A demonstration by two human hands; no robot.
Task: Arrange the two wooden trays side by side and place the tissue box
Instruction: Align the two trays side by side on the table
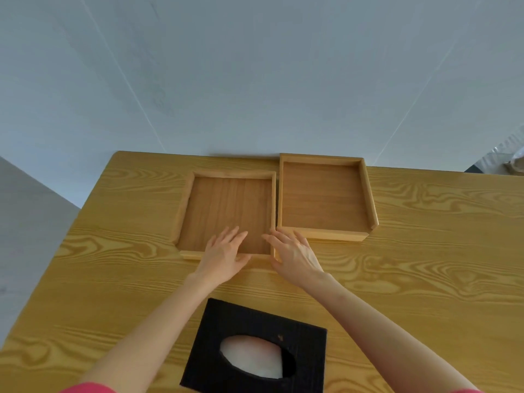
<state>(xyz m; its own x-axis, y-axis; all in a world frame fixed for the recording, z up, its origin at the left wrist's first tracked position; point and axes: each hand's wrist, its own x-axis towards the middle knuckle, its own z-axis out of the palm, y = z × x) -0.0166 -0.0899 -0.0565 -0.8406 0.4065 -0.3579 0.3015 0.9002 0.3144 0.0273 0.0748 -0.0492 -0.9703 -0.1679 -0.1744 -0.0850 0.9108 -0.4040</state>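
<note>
Your 2 trays sit at the table's (425, 265) far edge. The left tray (226, 205) lies nearer you than the right tray (323, 199), walls nearly touching. Your left hand (224, 256) rests flat, fingers spread, on its floor; your right hand (295, 256) lies open at its near right corner, likely to slide it level. The tissue box (255, 347) waits near you, untouched.

Plain room, wood-grain table (425, 279), bare grey floor (255, 80)
</note>
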